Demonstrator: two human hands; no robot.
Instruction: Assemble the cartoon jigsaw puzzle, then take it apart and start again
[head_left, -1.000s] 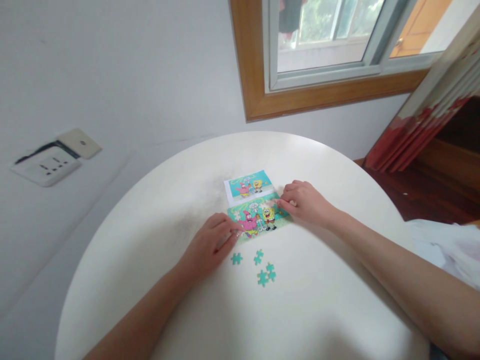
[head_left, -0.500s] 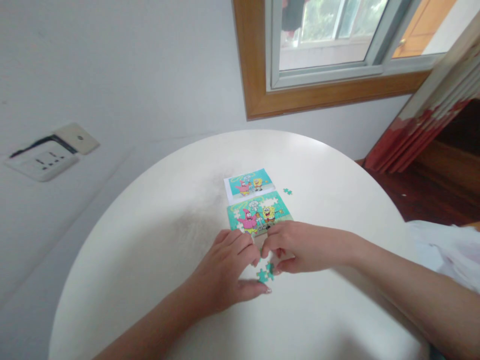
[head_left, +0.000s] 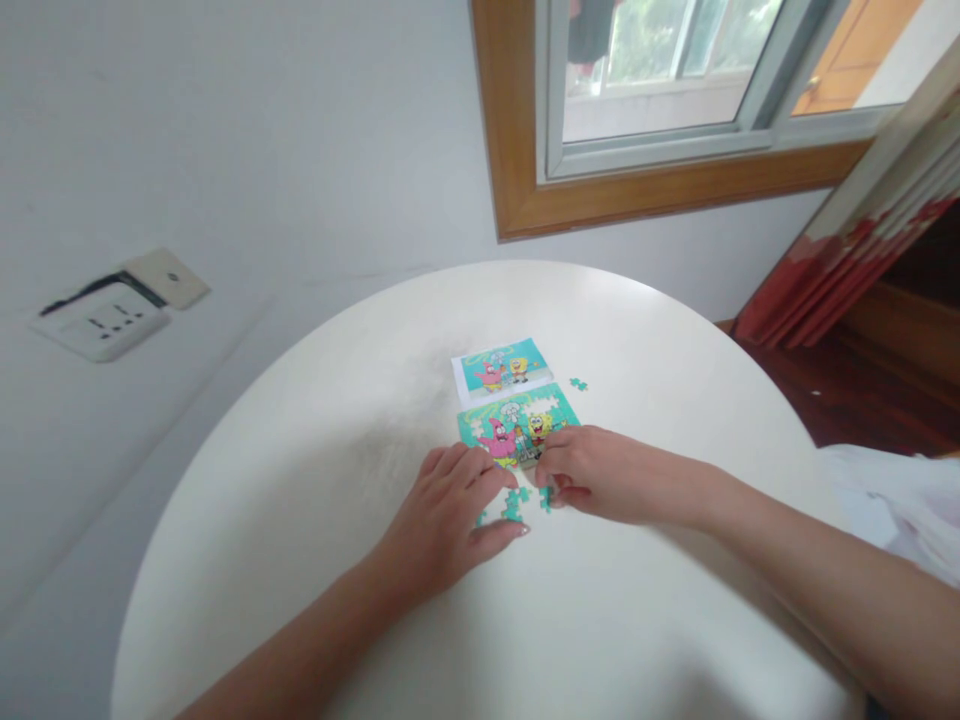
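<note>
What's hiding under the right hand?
Part of a teal puzzle piece peeks out beside the thumb of the right hand. The hand covers the lower right corner of the picture puzzle. Whatever else is beneath it can't be seen.

I see left arm (head_left: 322, 620) reaching in from near left, right arm (head_left: 795, 550) from near right, both bare. Left hand (head_left: 446, 510) back up, fingers bent, thumb (head_left: 496, 540) spread apart, pointing right. Right hand (head_left: 581, 468) back up, fingers curled down, pointing left; its grip partly hidden from me. Hands close, apart.
</note>
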